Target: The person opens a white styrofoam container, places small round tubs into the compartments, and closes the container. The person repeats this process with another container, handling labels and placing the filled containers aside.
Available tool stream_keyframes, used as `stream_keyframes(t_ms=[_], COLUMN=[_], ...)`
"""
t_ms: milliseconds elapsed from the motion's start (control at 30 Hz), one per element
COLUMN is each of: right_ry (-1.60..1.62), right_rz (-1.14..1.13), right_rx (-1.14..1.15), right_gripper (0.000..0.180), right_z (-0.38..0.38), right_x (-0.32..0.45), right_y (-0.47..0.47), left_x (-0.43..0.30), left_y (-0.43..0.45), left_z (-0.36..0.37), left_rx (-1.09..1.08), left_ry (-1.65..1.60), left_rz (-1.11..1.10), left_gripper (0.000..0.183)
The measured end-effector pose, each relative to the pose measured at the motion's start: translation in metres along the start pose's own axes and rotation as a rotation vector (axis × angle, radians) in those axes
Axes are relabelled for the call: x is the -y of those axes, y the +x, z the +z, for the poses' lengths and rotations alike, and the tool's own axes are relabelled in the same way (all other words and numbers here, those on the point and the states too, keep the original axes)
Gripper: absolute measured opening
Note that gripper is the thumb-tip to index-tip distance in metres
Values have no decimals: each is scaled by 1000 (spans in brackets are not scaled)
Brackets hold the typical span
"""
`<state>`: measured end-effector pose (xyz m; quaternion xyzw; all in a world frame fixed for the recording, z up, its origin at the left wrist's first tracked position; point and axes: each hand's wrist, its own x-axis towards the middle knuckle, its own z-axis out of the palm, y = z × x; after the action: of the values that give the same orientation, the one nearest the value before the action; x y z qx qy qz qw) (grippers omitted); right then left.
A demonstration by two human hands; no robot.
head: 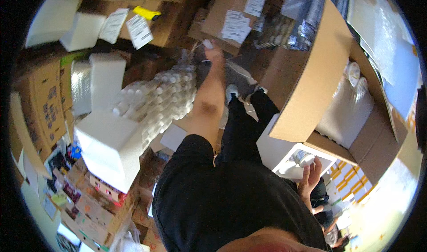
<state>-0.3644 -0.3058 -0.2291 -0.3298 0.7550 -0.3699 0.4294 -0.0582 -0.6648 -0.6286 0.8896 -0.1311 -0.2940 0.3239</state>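
Observation:
My left hand (214, 53) reaches far forward and grips a small white object (207, 44), too blurred to name surely. Close by on its left stands a large block of clear, white-capped bottles (160, 91), apparently bundled in plastic film. To my right, an open white foam box (273, 146) holds white containers. My right hand (312, 173) is at its opening, with fingers on a white-lidded bottle (303, 158) that bears a printed label. A second white container (287, 167) lies beside that bottle.
An open cardboard carton (310, 75) with a cardboard sheet and wrapped cups stands on the right. White foam boxes (106, 141) are stacked left. A yellow handheld device (146, 13) lies on a labelled carton. Another person's arm (330, 225) shows at lower right.

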Motion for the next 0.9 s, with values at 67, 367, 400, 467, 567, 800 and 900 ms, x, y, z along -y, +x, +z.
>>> stream_keyframes(t_ms=[67,367,400,467,567,800,900], right_ry=[2,86,88,81,84,-250,-416], right_rz=[30,9,12,-5,-3,-427,-791], right_rx=[-37,-93,-95,-104,-97,-212,-209], right_gripper=[43,36,37,38,38,17,14], right_z=[0,-1,0,1,1,-13,5], right_x=[-4,-29,-30,-30,-24,26,66], right_y=[2,2,2,3,5,19,25], left_x=[2,-68,-78,-102,-114,-107,-89], left_y=[-12,97,115,151,170,43,-81], left_z=[-25,-213,-227,-245,-247,-275,-305], left_rx=[78,-482,-347,-25,98,153,438], left_ry=[-418,-871,-907,-1023,-931,-1099,-1333], left_rz=[-11,-54,-132,-197,-209,-66,139], left_gripper=[35,39,35,28,22,31,39])
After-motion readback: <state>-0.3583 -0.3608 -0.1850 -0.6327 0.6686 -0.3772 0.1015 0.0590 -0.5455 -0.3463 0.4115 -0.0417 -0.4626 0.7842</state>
